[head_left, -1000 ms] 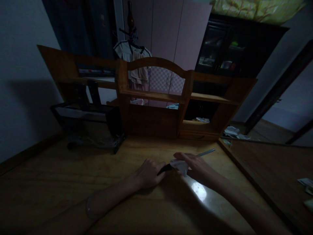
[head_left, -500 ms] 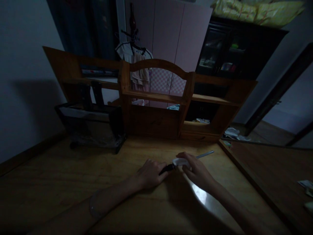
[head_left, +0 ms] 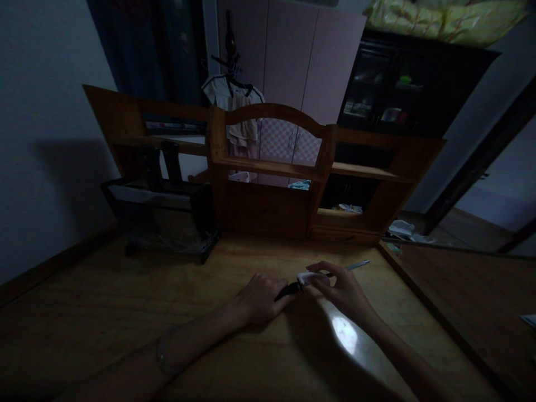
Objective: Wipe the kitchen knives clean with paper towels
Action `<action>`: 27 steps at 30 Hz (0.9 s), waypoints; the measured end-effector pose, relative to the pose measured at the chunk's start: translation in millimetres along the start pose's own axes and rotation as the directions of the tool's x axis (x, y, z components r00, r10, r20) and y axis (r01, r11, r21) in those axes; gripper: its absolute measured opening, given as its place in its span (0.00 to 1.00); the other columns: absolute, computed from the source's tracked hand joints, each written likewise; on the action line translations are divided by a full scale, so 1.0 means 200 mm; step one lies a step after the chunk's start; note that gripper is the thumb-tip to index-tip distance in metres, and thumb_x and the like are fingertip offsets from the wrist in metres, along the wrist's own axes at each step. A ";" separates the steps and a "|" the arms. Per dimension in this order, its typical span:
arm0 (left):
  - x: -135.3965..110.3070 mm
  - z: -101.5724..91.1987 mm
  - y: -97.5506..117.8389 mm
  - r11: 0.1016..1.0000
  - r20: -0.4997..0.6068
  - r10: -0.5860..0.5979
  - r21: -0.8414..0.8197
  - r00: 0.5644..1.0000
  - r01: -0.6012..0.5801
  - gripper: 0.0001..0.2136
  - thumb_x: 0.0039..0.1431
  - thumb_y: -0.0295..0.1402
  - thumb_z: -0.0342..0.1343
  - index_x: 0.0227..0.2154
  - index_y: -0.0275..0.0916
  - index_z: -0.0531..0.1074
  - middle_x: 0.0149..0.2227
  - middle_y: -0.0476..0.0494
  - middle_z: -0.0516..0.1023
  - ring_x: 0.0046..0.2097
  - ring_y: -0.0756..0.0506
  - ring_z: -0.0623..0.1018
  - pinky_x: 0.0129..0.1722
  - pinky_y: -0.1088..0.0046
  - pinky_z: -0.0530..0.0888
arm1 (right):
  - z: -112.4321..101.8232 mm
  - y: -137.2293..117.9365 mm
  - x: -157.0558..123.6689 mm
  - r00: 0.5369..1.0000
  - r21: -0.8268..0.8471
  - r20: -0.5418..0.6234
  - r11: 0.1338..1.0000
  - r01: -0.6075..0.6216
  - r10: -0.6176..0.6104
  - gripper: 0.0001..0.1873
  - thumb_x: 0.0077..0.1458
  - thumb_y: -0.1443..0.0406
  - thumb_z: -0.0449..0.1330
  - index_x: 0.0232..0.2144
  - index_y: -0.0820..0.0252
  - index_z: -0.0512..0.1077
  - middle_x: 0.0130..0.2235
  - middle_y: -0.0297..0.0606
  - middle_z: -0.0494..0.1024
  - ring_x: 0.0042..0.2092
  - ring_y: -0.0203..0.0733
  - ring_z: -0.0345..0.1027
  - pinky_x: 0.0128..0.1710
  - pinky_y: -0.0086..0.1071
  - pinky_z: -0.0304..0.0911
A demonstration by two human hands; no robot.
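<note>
My left hand is closed around the black handle of a tool with a slim silver shaft, resting low over the tabletop. The shaft points right and slightly away from me; whether it is a narrow blade or a round rod I cannot tell. Pinched in my right hand is a white cloth or tissue, folded about the shaft close to the handle. My right fingers cover the middle of the shaft, and its blunt-looking end shows beyond them.
On the left of the wooden table stands a black knife holder with two black-handled knives in it. A wooden shelf unit runs along the back edge. A bright reflection lies below my right hand. The light is dim.
The whole view has shifted slightly. My right hand has moved a little along the shaft, away from the handle, and its fingers are more stretched. My left hand keeps its hold.
</note>
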State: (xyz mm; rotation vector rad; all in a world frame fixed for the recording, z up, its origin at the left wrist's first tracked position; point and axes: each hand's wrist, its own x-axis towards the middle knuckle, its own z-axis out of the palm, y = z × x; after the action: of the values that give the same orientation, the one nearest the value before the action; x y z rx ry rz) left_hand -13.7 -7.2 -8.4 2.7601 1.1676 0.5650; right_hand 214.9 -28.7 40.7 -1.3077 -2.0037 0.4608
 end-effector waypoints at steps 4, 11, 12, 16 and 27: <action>0.00 0.00 0.00 1.000 -0.015 0.002 -0.018 1.000 -0.002 0.14 0.62 0.43 0.49 0.43 0.41 0.72 0.35 0.44 0.80 0.35 0.41 0.78 0.34 0.68 0.67 | -0.02 -0.01 0.02 1.000 0.085 -0.029 0.996 0.012 -0.009 0.04 0.57 0.63 0.59 0.36 0.55 0.70 0.36 0.36 0.76 0.40 0.43 0.71 0.37 0.34 0.64; 0.01 0.01 -0.01 0.999 0.006 -0.046 -0.022 0.999 0.046 0.16 0.63 0.46 0.47 0.39 0.41 0.73 0.33 0.43 0.80 0.34 0.41 0.78 0.32 0.69 0.66 | -0.05 -0.04 0.01 0.961 0.569 -0.140 0.813 -0.119 0.239 0.29 0.59 0.58 0.57 0.59 0.42 0.50 0.40 0.34 0.72 0.34 0.40 0.70 0.29 0.30 0.65; 0.01 0.01 -0.01 0.998 0.011 -0.055 -0.016 0.998 0.055 0.15 0.63 0.45 0.47 0.39 0.41 0.73 0.32 0.43 0.79 0.33 0.41 0.78 0.32 0.69 0.66 | -0.07 -0.04 0.01 0.954 0.591 -0.132 0.794 -0.144 0.271 0.28 0.58 0.58 0.57 0.58 0.42 0.52 0.40 0.34 0.72 0.33 0.39 0.69 0.27 0.29 0.64; 0.01 0.01 -0.01 0.997 0.029 -0.077 0.006 0.997 0.077 0.13 0.62 0.42 0.48 0.38 0.41 0.73 0.32 0.44 0.79 0.34 0.41 0.78 0.33 0.68 0.67 | -0.11 -0.03 0.01 0.916 0.677 -0.070 0.693 -0.247 0.395 0.19 0.54 0.55 0.61 0.48 0.48 0.67 0.43 0.35 0.73 0.33 0.38 0.69 0.25 0.26 0.62; 0.01 0.00 0.00 0.996 0.021 -0.074 -0.038 0.997 0.075 0.18 0.64 0.47 0.44 0.39 0.41 0.74 0.34 0.43 0.80 0.35 0.40 0.78 0.34 0.67 0.68 | -0.15 0.04 0.07 0.911 0.603 -0.011 0.730 -0.323 0.413 0.31 0.46 0.63 0.64 0.53 0.57 0.65 0.36 0.41 0.79 0.31 0.48 0.74 0.28 0.37 0.69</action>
State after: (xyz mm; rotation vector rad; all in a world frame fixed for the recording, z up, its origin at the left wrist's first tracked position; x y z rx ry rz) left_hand -13.4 -5.4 -7.2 2.6709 1.2360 0.5458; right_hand 238.7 -15.5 61.5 -1.2742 -1.2978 1.0555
